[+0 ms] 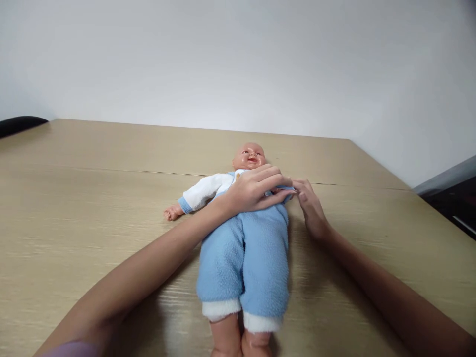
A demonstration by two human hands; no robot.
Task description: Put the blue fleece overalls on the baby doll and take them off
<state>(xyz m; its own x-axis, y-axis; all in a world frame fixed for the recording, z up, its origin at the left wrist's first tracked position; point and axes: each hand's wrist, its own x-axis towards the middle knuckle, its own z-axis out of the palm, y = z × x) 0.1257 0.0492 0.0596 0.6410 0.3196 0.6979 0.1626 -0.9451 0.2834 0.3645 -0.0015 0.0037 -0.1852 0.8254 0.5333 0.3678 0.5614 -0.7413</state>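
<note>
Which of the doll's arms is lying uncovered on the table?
The arm stretched toward the picture's left, in a white sleeve with a blue cuff. The doll's other arm is covered by the left hand and right hand.

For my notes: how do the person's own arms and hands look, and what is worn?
Both forearms are bare. The left hand and right hand show no gloves, rings or watch. A pale purple fabric sleeve edge shows on the left upper arm.

Soft even light, faint shadows, wide-angle edge stretch
</note>
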